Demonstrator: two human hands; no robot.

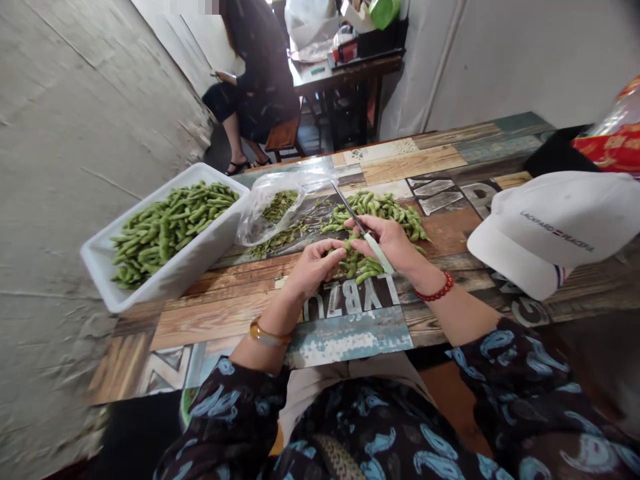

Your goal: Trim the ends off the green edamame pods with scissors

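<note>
My right hand (383, 241) is closed around a knife (379, 252) with a pale green handle and a long narrow blade pointing away from me. Just left of it, my left hand (316, 263) is pinched, with a bit of a green soybean pod (329, 252) showing at the fingertips. Both hands are above the table, close together. A pile of soybean pods (385, 208) lies behind and under the right hand. To the left, a white plastic tub (173, 288) holds many pods. A clear plastic bag (246, 223) with green trimmings stands beside it.
Loose trimmings (280, 241) lie by the bag on the wood-patterned table (200, 320). On the right are a white cap (545, 220) and a red package (610, 152). A seated person (265, 60) is beyond the table, near a cluttered second table (345, 77). A wall borders the left side.
</note>
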